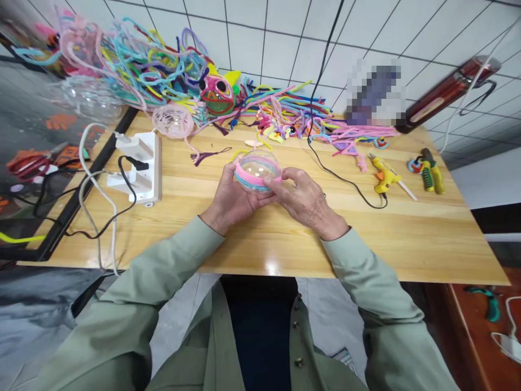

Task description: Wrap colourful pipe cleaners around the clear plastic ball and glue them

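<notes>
A clear plastic ball [257, 162] rests between my two hands above the middle of the wooden table. Bands of pink and blue pipe cleaner [253, 180] run around it. From below and the left, my left hand [236, 193] cradles the ball, its palm turned up and fingers curled under it. My right hand [302, 196] grips the ball's right side, with thumb and fingers at the pink band. The underside of the ball is hidden by my palm. Just behind the ball lies a yellow pipe cleaner [265, 143] on the table.
A white power strip [153, 168] with plugs and cables stands left. Piled pipe cleaners [150, 65] and a pink animal-face ball [217, 92] line the back. Rightward lie a yellow glue gun [382, 172], its black cord, pliers [432, 172] and a dark red thermos [451, 92].
</notes>
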{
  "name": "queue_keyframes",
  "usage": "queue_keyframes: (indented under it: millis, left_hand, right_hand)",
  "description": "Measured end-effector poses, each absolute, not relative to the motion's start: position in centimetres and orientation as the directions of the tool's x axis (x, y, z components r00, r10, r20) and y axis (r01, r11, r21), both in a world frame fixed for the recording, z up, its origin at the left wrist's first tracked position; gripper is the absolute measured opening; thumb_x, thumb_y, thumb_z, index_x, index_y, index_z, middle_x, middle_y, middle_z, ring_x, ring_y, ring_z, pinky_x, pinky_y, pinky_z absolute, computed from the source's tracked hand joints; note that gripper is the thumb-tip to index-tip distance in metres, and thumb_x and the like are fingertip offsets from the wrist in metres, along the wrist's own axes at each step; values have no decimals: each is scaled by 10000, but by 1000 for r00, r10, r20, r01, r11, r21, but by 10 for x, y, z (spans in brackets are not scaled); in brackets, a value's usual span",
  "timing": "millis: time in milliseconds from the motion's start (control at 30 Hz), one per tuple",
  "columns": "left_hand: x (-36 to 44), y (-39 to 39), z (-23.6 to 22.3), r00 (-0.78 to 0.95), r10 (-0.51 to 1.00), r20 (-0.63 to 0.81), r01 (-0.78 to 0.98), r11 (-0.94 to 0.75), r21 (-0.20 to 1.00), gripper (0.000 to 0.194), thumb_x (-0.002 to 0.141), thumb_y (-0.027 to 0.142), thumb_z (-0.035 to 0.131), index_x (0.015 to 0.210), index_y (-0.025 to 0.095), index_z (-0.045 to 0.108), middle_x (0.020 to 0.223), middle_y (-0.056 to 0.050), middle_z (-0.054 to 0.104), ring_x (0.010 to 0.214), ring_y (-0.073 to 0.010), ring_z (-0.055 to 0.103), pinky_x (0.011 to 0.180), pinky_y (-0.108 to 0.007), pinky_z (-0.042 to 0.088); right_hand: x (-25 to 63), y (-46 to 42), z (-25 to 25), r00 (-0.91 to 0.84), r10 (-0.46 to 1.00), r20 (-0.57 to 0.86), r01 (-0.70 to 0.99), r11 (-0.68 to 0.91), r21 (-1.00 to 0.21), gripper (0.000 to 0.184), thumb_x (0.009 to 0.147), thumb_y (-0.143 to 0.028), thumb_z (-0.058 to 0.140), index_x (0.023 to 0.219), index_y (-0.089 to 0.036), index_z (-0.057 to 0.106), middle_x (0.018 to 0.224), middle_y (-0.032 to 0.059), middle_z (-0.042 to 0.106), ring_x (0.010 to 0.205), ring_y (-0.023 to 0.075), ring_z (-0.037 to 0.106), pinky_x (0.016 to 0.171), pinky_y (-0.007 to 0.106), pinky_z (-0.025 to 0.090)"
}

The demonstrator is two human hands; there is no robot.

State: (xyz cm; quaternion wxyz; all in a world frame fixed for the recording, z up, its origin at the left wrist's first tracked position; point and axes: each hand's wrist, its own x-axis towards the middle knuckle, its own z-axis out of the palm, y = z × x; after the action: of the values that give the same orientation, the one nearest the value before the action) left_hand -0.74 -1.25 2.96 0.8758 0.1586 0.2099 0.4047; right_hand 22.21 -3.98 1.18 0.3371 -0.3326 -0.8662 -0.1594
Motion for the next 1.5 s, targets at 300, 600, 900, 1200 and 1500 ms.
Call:
queue_keyframes:
  millis: [300, 600, 900, 1200, 1500]
  left_hand:
    - [-2, -12, 29, 532, 811, -245, -673, 580, 459, 641, 1113, 633, 448, 1328, 117, 761, 1176, -181, 887, 957, -287, 861, 867, -427, 742]
    - [6, -15, 20, 395, 888, -234, -676, 454, 581, 509, 1054, 651, 630, 1308, 224, 743, 1152, -96, 879, 969, -265, 851, 808, -378, 723]
    - [5, -20, 21, 318, 933, -169, -645, 344, 682, 452, 1039, 621, 705, 1302, 255, 736, 1172, -58, 875, 1021, -256, 850, 857, -367, 717]
    - [4, -19, 22, 306, 929, -209, -638, 363, 679, 439, 1019, 590, 715, 1248, 219, 778, 1140, -69, 895, 998, -243, 855, 851, -343, 719]
    - [3, -19, 20, 322, 925, -203, -631, 369, 682, 428, 1025, 576, 700, 1258, 226, 778, 1152, -68, 901, 1026, -261, 864, 860, -364, 723]
  right_hand:
    - [219, -38, 14, -558, 439, 705, 646, 762, 37, 597, 1170, -334, 675, 1750, -289, 542, 1298, 154, 712, 1273, 298, 739, 1040, 478, 718]
    - [222, -41, 12, -585, 534, 611, 672, 741, -5, 593, 1182, -386, 649, 1763, -301, 568, 1278, 146, 755, 1182, 292, 746, 1013, 452, 684]
    - [225, -41, 10, -635, 574, 517, 675, 738, 10, 551, 1199, -467, 591, 1732, -329, 617, 1279, 138, 738, 1164, 285, 711, 997, 432, 673]
    - [223, -42, 17, -667, 539, 514, 642, 766, 29, 512, 1208, -419, 582, 1697, -278, 642, 1263, 134, 713, 1130, 272, 695, 975, 429, 679]
    - [224, -45, 20, -670, 633, 387, 673, 738, -42, 576, 1203, -446, 577, 1766, -322, 565, 1233, 131, 705, 1112, 298, 673, 983, 481, 678]
